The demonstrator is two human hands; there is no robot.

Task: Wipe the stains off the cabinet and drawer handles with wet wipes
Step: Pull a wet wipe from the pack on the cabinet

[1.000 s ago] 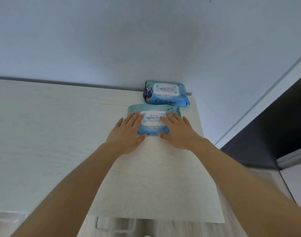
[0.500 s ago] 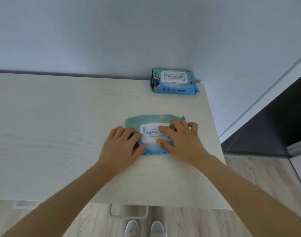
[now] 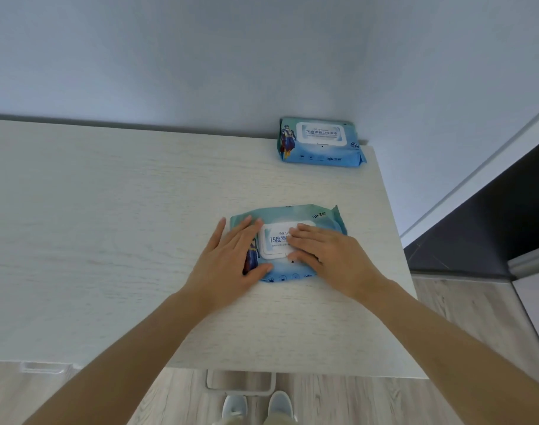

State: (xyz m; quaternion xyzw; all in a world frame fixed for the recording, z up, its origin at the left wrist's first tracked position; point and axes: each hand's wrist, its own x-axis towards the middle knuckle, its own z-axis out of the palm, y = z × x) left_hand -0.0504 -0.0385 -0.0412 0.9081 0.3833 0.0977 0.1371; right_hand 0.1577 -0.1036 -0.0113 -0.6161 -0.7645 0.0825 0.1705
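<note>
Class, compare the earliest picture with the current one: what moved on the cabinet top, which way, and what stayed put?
The nearer blue wet-wipe pack with the white flip lid was slid toward the person, away from the second blue pack by the wall. Both the left hand and right hand remain flat on it. The second pack stayed put on the pale wooden cabinet top.

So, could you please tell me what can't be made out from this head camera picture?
- Near wet wipes pack: much of its lid label is covered by the left hand and right hand.
- Whether the right fingers have caught the lid tab: hidden beneath them.
- Drawer handles: mostly hidden under the cabinet top; stains too small to see.
- Far pack: small print unreadable.
</note>
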